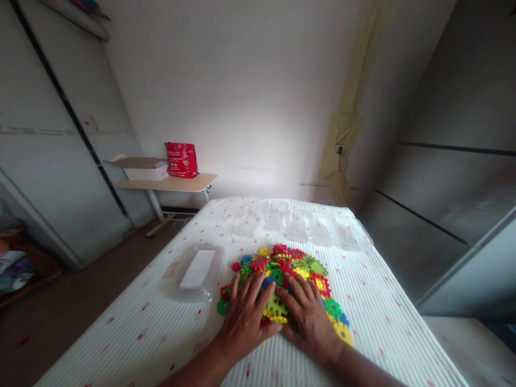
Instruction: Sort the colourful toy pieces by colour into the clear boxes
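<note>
A heap of plastic building pieces (276, 277) in red, green, blue and yellow lies on the white ribbed bed cover (153, 333). Some pieces are toothed discs, others are square frames. My left hand (248, 314) rests flat on the near left of the heap, fingers spread. On the near right side lies my right hand (308, 320), its fingers also stretched out over the pieces. The thumbs come close together at the front. Both palms hide part of the heap beneath them.
Left of the heap lies a clear plastic tray (212, 269) with a white paper slip (197, 270). Several clear containers (298, 224) line the far end. Beyond stands a small table (189, 183) with a red bag (182, 160) and a white box (145, 171).
</note>
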A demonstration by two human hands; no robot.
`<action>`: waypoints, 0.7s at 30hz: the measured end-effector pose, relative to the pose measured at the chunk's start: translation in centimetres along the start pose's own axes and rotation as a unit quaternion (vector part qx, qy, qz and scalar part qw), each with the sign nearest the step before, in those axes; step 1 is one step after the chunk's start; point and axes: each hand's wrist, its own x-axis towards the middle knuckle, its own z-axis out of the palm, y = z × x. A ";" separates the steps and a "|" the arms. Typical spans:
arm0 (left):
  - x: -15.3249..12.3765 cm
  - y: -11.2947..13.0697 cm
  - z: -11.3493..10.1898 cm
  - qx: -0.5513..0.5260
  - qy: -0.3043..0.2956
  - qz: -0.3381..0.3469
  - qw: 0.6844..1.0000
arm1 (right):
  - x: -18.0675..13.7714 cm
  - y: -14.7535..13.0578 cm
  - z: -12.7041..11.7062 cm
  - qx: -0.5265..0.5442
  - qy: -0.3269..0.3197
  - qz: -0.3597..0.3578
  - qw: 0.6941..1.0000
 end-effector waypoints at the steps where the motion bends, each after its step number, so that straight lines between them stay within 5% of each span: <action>1: 0.0 0.0 -0.2 0.004 0.008 0.001 1.000 | 0.0 0.0 -0.2 -0.002 0.005 0.002 1.000; 8: -1.1 0.5 -2.1 0.020 0.001 0.037 0.999 | -3.7 0.8 -2.4 -0.016 -0.006 -0.014 1.000; 14: -1.6 0.7 -1.8 0.039 -0.004 0.039 0.999 | -8.2 3.3 -1.2 -0.037 0.002 0.006 0.999; 21: -1.3 0.8 -1.5 0.056 0.013 0.018 0.998 | -5.8 3.8 0.2 -0.035 0.035 0.063 0.997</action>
